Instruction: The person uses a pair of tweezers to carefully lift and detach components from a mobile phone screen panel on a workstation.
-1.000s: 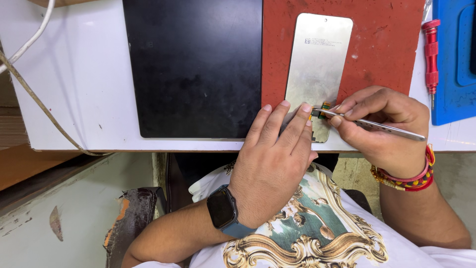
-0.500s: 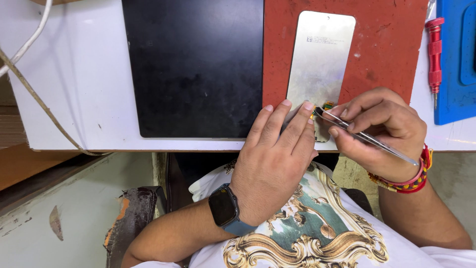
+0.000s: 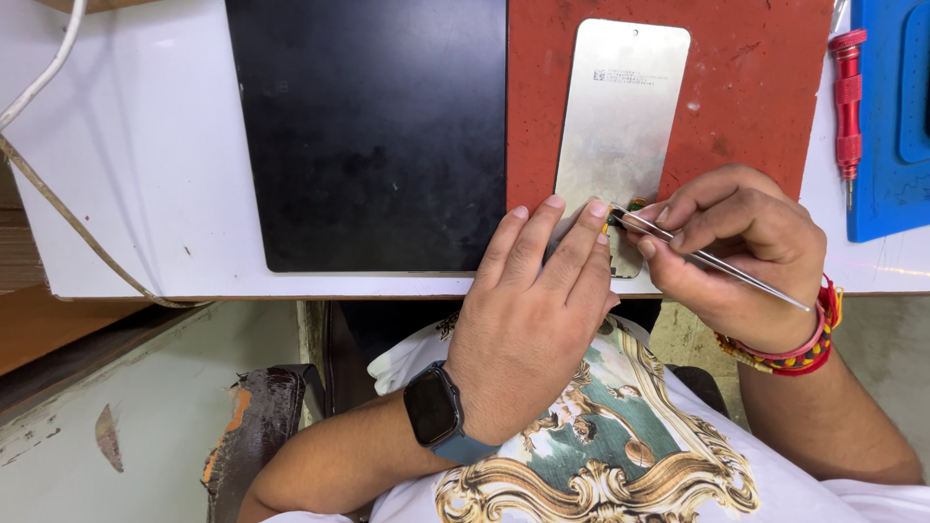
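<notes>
A silvery rectangular phone screen panel [image 3: 620,116] lies back side up on a red mat [image 3: 746,87]. My left hand [image 3: 538,310], with a dark smartwatch on the wrist, rests flat with its fingertips pressing the panel's lower edge. My right hand [image 3: 741,257] pinches thin metal tweezers [image 3: 707,257], whose tips sit at a small connector on the panel's bottom edge, next to my left fingertips. Red and yellow bands circle the right wrist.
A black mat [image 3: 378,126] lies left of the red one on a white table [image 3: 145,155]. A red screwdriver [image 3: 848,107] and a blue tray [image 3: 896,107] sit at the right. A white cable [image 3: 44,77] runs along the left. The table's front edge is just below my fingers.
The tweezers have tilted slightly and their tips have shifted a little at the panel's bottom edge. My left hand has stayed on the panel.
</notes>
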